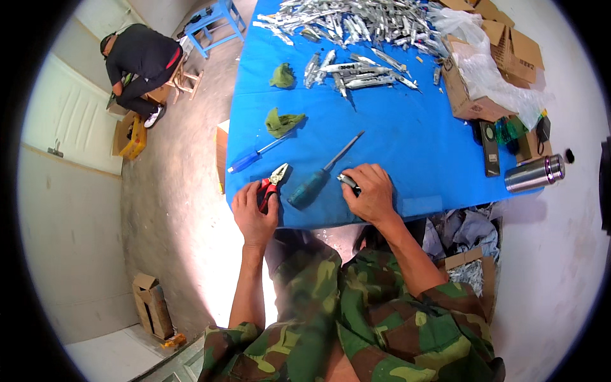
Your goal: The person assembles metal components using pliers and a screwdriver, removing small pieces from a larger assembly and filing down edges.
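At the near edge of the blue-covered table (407, 137), my left hand (253, 215) is closed round the red handles of a pair of pliers (275, 177), whose metal jaws point away from me. My right hand (374, 196) rests on the cloth to the right, its fingers curled over a small silver-and-dark metal piece (347, 180). Most of that piece is hidden, so its kind cannot be made out. Between my hands lies a screwdriver (310, 186) with a teal handle, its shaft pointing far right. A thinner screwdriver (247, 160) with a blue handle lies beyond the pliers.
Two crumpled green cloths (282, 122) lie beyond the screwdrivers. A small group of slim silvery parts (363, 71) sits before a large pile of similar ones (356, 19). Cardboard boxes (464, 95) and a steel flask (534, 174) stand right. Another person (141, 57) sits far left.
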{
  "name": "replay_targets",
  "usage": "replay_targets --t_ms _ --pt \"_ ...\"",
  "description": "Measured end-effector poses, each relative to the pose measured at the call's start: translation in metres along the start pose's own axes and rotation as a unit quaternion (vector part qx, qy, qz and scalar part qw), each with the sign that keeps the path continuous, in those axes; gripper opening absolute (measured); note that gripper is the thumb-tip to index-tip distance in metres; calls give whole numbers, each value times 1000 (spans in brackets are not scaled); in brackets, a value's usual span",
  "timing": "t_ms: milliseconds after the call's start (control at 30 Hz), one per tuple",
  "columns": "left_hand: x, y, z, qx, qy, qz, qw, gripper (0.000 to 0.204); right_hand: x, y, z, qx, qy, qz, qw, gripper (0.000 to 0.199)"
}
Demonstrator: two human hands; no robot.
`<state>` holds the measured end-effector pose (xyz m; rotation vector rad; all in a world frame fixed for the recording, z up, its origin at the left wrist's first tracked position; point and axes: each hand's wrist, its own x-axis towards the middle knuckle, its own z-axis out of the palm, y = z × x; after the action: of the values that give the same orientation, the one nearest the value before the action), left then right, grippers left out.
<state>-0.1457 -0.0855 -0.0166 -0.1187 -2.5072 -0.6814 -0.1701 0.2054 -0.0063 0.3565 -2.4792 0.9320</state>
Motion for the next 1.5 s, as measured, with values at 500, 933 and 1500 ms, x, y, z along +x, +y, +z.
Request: replay_targets --t_ms 500,933,1500 --pt "-2 -3 3 6 -8 -7 1000 46 -2 3 -3 14 -6 -2 1000 16" --pt "13 85 -3 -26 -107 74 991 56 -2 1 -7 15 -12 6 1000 20" --pt "46 90 -104 -404 -46 -236 883 31 -4 5 -5 20 -10 14 1000 18"
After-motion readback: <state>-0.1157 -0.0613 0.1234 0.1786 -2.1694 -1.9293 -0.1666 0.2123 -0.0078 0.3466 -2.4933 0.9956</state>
